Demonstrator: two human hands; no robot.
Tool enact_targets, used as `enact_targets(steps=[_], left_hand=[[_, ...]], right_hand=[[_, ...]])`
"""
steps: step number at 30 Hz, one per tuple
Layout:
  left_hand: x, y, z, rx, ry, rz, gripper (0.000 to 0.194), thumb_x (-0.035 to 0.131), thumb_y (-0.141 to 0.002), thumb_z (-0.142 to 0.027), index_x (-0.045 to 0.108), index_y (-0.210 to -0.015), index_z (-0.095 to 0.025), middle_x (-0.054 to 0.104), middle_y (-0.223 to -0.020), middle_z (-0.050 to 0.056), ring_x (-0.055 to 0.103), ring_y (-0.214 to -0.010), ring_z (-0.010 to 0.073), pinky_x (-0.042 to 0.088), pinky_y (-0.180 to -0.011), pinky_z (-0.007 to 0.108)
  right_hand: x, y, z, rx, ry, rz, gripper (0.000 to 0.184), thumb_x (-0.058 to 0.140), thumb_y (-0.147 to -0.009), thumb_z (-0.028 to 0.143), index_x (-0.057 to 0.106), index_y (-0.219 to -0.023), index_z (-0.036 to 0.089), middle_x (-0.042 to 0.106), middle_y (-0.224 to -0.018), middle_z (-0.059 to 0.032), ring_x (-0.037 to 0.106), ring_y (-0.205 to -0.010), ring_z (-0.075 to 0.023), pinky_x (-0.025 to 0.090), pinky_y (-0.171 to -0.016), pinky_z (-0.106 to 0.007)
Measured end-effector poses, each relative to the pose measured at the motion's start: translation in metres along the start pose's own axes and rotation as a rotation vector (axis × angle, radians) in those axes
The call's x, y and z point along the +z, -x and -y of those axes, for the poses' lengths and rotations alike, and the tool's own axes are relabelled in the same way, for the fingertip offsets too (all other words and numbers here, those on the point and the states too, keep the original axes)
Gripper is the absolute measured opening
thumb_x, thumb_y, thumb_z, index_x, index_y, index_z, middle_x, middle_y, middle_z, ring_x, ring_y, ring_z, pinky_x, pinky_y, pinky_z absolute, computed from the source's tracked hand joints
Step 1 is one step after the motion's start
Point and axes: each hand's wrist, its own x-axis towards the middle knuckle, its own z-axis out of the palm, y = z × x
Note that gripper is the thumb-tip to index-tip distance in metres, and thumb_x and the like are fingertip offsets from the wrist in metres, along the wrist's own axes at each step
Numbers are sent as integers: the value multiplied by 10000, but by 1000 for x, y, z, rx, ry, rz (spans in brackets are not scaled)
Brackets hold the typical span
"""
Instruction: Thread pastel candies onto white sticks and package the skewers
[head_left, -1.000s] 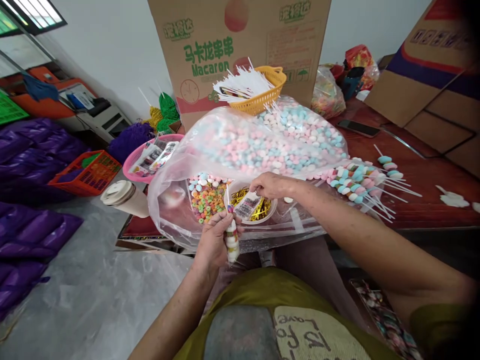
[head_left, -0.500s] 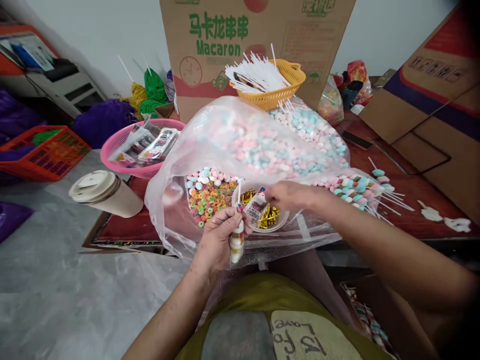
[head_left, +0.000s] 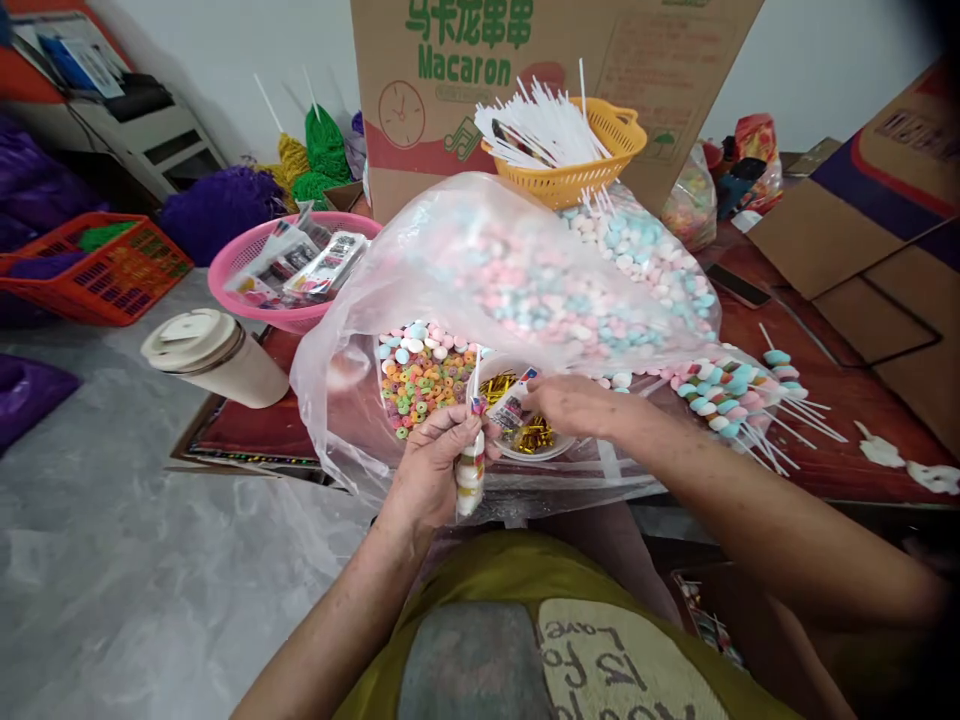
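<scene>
My left hand [head_left: 435, 460] is closed around a wrapped candy skewer [head_left: 470, 482]. Its white stick points up, and the pale candies hang below my fingers in a clear printed wrapper. Just to the right is a white bowl [head_left: 559, 449] of gold twist ties [head_left: 535, 435], with a clear printed packet [head_left: 511, 408] lying across them. At the bowl's right side, my right hand [head_left: 577, 404] has its fingers curled together beside the packet; what they grip, if anything, is hidden. Ring-shaped candies [head_left: 424, 392] lie left of the bowl on a plastic sheet [head_left: 330, 430].
Pink and blue candies [head_left: 555, 290] lie under the plastic behind the bowl. Finished skewers [head_left: 724, 395] rest at right. A yellow basket [head_left: 559, 188] holds white sticks. A pink basket [head_left: 300, 318] holds packets; a cup [head_left: 225, 360] stands near the table's left edge.
The view has shifted, so the background sits further right. My right hand has stayed at the bowl with a slight turn, and my left hand keeps its hold on the skewer.
</scene>
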Motion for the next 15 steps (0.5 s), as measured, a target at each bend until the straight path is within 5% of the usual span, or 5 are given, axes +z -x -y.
enact_targets(steps=[5,9,15], left_hand=[[4,-2,2,-21,12,-60,246,772,-557,-241,572,-670,-151,644,-596,4,596,-493,113,466,-513,216],[1,-3,3,-26,6,-88,252,777,-552,-237,584,-688,-145,649,-597,7,589,-486,105,461,-507,209],[5,-9,9,-54,-10,-118,257,776,-546,-242,587,-688,-141,651,-597,6,594,-479,107,465,-501,208]], right_hand=[[0,-11,5,44,83,38,188,528,-751,84,678,-862,114,671,-831,-145,619,-782,-238,407,-615,-281],[-9,-5,-1,-9,70,27,197,511,-803,186,673,-913,166,674,-911,-103,611,-789,-195,410,-628,-255],[7,-9,8,-11,22,-16,190,495,-769,111,658,-866,116,670,-899,-142,616,-823,-228,400,-634,-265]])
